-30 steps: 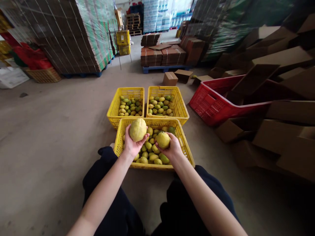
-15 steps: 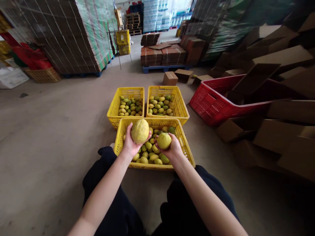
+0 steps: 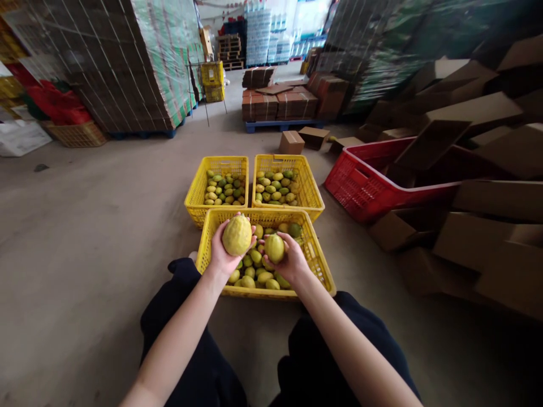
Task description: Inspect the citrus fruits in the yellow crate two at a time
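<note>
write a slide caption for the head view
Left hand cups one yellow fruit, right hand another, over a crate of fruit; two more crates stand behind.

Bare left hand (image 3: 224, 251) and right hand (image 3: 293, 261) hold up a large bumpy yellow fruit (image 3: 236, 235) and a smaller yellow-green fruit (image 3: 275, 249) over a fruit-filled yellow crate (image 3: 263, 291), two similar crates (image 3: 217, 213) just beyond, a red crate (image 3: 360, 189) to the right.

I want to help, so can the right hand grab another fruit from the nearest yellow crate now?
Probably not easily: the right hand already holds a yellow-green fruit. Nothing seems to cover the near-side fruits in the nearest yellow crate, though.
</note>
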Motion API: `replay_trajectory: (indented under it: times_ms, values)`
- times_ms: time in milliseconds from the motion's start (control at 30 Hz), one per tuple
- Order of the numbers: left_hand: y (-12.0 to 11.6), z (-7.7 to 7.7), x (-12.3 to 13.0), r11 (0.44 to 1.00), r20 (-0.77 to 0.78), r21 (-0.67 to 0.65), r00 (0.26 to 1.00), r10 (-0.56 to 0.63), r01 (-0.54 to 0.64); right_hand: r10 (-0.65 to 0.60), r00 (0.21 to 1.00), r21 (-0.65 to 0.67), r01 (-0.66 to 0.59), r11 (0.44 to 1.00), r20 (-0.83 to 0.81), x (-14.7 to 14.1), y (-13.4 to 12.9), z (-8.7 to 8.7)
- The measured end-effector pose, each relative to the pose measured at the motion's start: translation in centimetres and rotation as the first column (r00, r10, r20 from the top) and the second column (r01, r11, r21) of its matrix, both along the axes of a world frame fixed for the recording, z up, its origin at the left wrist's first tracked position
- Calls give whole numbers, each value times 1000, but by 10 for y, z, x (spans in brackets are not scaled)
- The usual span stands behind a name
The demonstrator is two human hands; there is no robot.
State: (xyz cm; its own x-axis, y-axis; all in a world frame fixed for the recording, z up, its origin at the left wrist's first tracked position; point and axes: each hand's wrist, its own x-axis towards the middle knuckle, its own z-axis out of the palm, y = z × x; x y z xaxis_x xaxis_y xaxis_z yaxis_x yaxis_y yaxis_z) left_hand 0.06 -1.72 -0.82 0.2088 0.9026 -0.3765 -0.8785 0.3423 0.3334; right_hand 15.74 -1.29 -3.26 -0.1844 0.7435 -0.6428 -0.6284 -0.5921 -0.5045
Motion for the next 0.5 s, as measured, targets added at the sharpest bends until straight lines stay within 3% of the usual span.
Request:
replay_trajectory:
  times_ms: [133, 200, 333, 367, 433, 500]
  values:
    - [5, -5, -8, 991, 70, -126, 996, 52, -43, 151, 982, -148, -134, 980, 115, -20, -7, -32]
    - [7, -7, -12, 974, 75, -212, 993, 96, -79, 242, 961, -279, -198, 940, 133, -32, -19, -53]
    - [11, -14, -20, 937, 55, -317, 983, 173, -147, 355, 918, -399, -262, 879, 178, -48, -50, -94]
    - [11, -16, -22, 934, 58, -321, 981, 184, -156, 407, 895, -463, -286, 839, 184, -50, -54, -100]
    - [11, -20, -27, 933, 69, -321, 979, 194, -162, 421, 881, -471, -284, 835, 217, -53, -50, -106]
    - [11, -22, -33, 937, 93, -312, 977, 193, -155, 387, 894, -391, -280, 877, 227, -58, -25, -96]
